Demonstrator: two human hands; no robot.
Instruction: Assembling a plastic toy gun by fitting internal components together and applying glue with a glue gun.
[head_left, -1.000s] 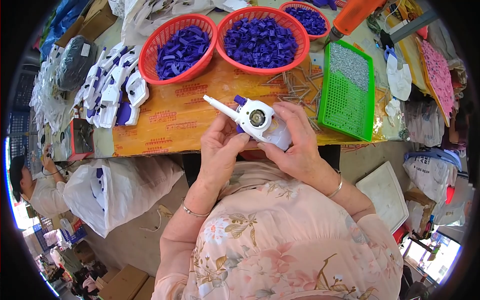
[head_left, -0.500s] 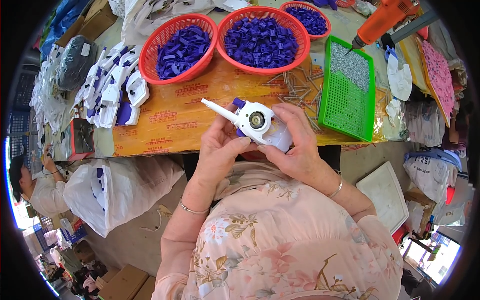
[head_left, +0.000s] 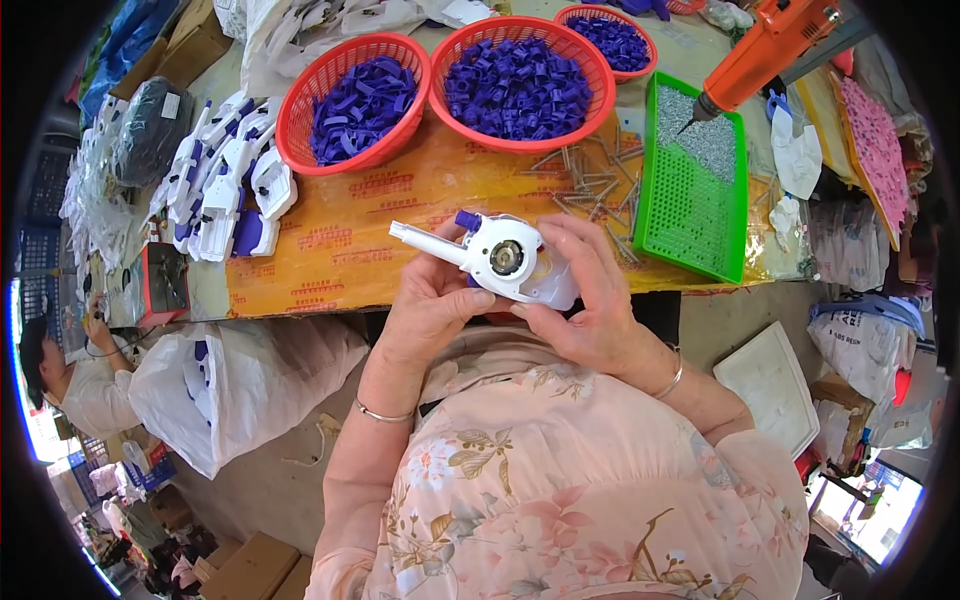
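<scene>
In front of my chest, both hands hold a white plastic assembly with purple bits, a long thin arm pointing left and a round metallic part in its face. My left hand closes around its left side, thumb along the near edge. My right hand grips the right end, fingers over the far side and thumb at the near edge. Part of that end looks translucent. Its underside and some fingertips are hidden. Beyond it is the table's orange-brown covering.
Red baskets of purple parts stand at the back. A green tray of small metal pieces lies right, under an orange power screwdriver. Long screws lie beside it. White-and-purple housings are piled left; a person sits beyond.
My hands have brought the assembly slightly left and turned it, so its arm lies flatter. The power screwdriver's tip has shifted lower and a little left over the tray.
</scene>
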